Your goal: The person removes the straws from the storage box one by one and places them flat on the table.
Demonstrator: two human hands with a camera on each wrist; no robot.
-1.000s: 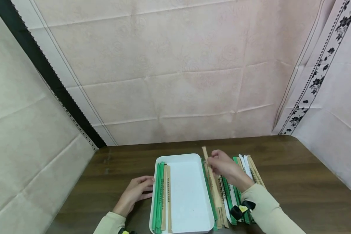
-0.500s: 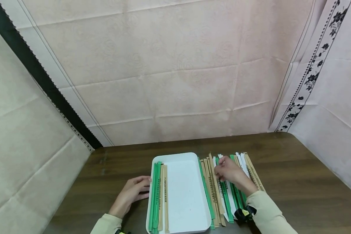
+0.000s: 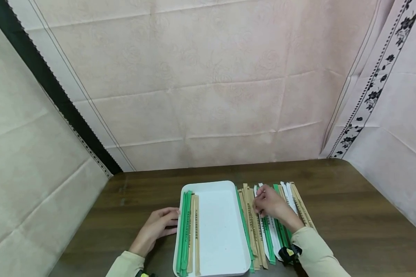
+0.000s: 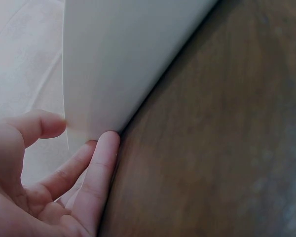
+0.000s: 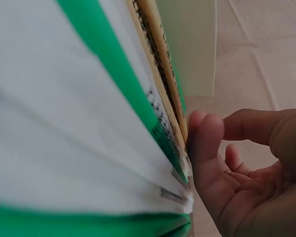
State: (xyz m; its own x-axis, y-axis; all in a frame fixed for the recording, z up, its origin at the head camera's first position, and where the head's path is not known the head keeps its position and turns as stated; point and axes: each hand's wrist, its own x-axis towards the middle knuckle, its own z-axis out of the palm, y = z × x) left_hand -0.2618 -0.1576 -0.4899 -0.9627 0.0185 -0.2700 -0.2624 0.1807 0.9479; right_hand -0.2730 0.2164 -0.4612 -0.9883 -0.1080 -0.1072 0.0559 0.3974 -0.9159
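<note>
My left hand [image 3: 159, 227] rests its fingertips on the left side of a white tray [image 3: 218, 231]. In the left wrist view the fingers [image 4: 101, 158] touch the tray's wall near its foot, and one tip meets the rim. Slim green paper packets [image 3: 185, 231] and kraft ones [image 3: 197, 238] lie along the tray's left inside. My right hand [image 3: 272, 206] is over a row of similar packets to the right of the tray. Close up, its bent fingers [image 5: 204, 138] touch the ends of printed kraft packets [image 5: 163, 59], beside green [image 5: 108, 69] and white packets [image 5: 64, 138].
The row stands close against the tray's right side, and more kraft packets [image 3: 301, 206] fan out at its right end. All rests on a brown wooden table [image 3: 142, 196]. Pale cloth [image 3: 211, 96] hangs behind the table and at both sides.
A kraft packet that my right hand held raised and tilted now lies down among the others in the row. The right hand has shifted slightly right and lower; the left hand keeps its place.
</note>
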